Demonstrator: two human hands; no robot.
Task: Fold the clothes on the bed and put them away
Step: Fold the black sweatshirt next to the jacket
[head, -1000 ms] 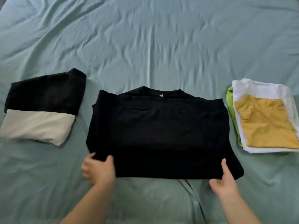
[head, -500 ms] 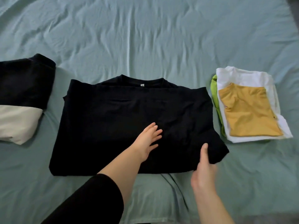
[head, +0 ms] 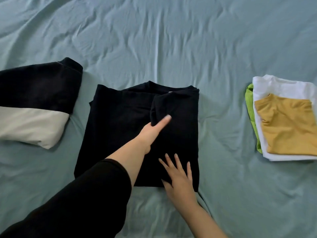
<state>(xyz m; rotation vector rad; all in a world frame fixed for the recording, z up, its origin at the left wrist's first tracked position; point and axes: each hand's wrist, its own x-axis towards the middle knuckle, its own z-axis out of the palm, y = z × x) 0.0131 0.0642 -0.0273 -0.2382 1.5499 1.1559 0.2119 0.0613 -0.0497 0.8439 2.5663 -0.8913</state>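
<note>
Where the black shirt (head: 116,127) lies, left hand (head: 152,131) and right hand (head: 178,177) press down, flat-fingered.

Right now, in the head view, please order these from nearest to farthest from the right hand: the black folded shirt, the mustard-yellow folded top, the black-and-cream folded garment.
1. Black folded shirt: centre, touched by the right hand.
2. Mustard-yellow folded top: on the pile at right.
3. Black-and-cream folded garment: far left.

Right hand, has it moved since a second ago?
Yes. The right hand shifted left, away from the folded shirt stack, onto the black shirt.
</note>
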